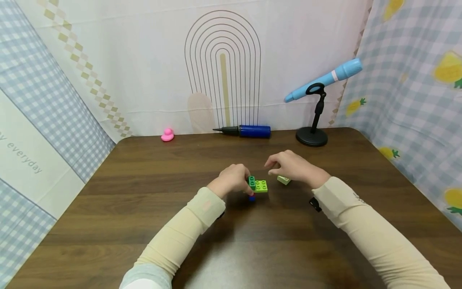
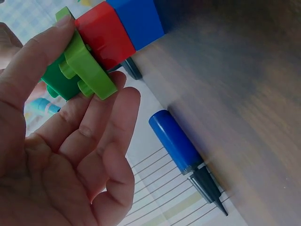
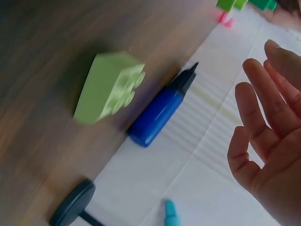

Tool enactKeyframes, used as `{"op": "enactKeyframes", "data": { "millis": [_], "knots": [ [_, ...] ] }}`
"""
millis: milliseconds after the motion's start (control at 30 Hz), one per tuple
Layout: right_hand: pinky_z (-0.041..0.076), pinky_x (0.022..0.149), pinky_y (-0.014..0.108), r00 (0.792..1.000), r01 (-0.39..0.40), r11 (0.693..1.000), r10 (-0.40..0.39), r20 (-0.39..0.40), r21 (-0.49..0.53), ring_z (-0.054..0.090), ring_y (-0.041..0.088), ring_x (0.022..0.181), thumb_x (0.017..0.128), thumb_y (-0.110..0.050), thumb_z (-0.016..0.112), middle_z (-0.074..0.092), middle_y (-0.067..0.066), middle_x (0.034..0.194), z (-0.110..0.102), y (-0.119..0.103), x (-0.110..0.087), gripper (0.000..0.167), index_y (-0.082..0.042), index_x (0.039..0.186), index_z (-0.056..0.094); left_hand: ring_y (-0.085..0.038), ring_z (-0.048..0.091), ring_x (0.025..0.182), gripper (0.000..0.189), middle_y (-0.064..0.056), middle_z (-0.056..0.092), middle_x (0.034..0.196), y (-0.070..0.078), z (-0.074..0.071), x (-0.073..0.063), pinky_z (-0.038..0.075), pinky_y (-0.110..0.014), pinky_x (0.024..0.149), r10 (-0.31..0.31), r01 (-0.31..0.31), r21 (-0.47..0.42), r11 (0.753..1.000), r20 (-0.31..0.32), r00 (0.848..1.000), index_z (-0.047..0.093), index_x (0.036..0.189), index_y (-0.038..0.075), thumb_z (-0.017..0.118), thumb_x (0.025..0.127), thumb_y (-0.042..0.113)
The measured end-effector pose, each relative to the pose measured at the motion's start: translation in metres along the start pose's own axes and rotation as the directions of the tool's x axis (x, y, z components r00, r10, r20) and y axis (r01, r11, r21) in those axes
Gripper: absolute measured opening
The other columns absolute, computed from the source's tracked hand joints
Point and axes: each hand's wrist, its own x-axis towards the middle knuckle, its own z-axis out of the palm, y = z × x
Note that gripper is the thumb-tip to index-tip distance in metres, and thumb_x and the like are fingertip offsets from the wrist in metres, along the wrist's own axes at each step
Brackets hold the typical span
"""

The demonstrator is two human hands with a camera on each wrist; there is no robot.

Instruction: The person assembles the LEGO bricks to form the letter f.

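Observation:
My left hand (image 1: 232, 178) pinches a small stack of toy building blocks between thumb and fingers. In the left wrist view the stack has a blue block (image 2: 138, 23) and a red block (image 2: 106, 37) joined to a lime-green plate (image 2: 91, 75), with a dark green block (image 2: 63, 82) on the plate's studded side. Seen from the head, bare studs of the lime plate show to the right of the dark green block. My right hand (image 1: 292, 165) holds nothing, its fingers loosely bent. Below it a pale green building block (image 3: 106, 89) rests on the table, studs facing sideways.
Along the table's back edge are a pink rubber duck (image 1: 167, 135), a blue hand pump (image 1: 252, 131) with a black nozzle, and a black stand (image 1: 312, 136). A light-blue inflatable microphone (image 1: 325, 79) leans behind the stand. Patterned cloth surrounds the wooden table (image 1: 231, 249).

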Motion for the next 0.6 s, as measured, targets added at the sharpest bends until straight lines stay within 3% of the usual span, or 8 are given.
{"op": "enactKeyframes", "data": {
  "millis": [233, 600],
  "knots": [
    [0.044, 0.072, 0.036, 0.999, -0.043, 0.995, 0.043, -0.001, -0.094, 0.056, 0.019, 0.084, 0.081, -0.008, 0.059, 0.062, 0.008, 0.096, -0.005, 0.018, -0.006, 0.017, -0.007, 0.098, 0.062, -0.013, 0.051, 0.065, 0.03, 0.006, 0.057, 0.068, 0.0, 0.001, 0.001, 0.039, -0.029, 0.054, -0.006, 0.006, 0.01, 1.0, 0.003, 1.0, 0.063, 0.078, 0.015, 0.08, 0.059, 0.032],
    [0.044, 0.069, 0.037, 0.995, -0.09, 0.976, 0.097, 0.028, -0.198, 0.056, 0.022, 0.084, 0.08, -0.001, 0.055, 0.061, 0.009, 0.095, 0.003, 0.039, -0.009, 0.02, -0.003, 0.099, 0.062, -0.013, 0.05, 0.066, 0.031, 0.006, 0.056, 0.07, 0.002, 0.001, 0.002, 0.039, -0.028, 0.055, -0.014, 0.014, 0.005, 1.0, 0.008, 1.0, 0.064, 0.081, 0.015, 0.079, 0.06, 0.032]
  ]
}}
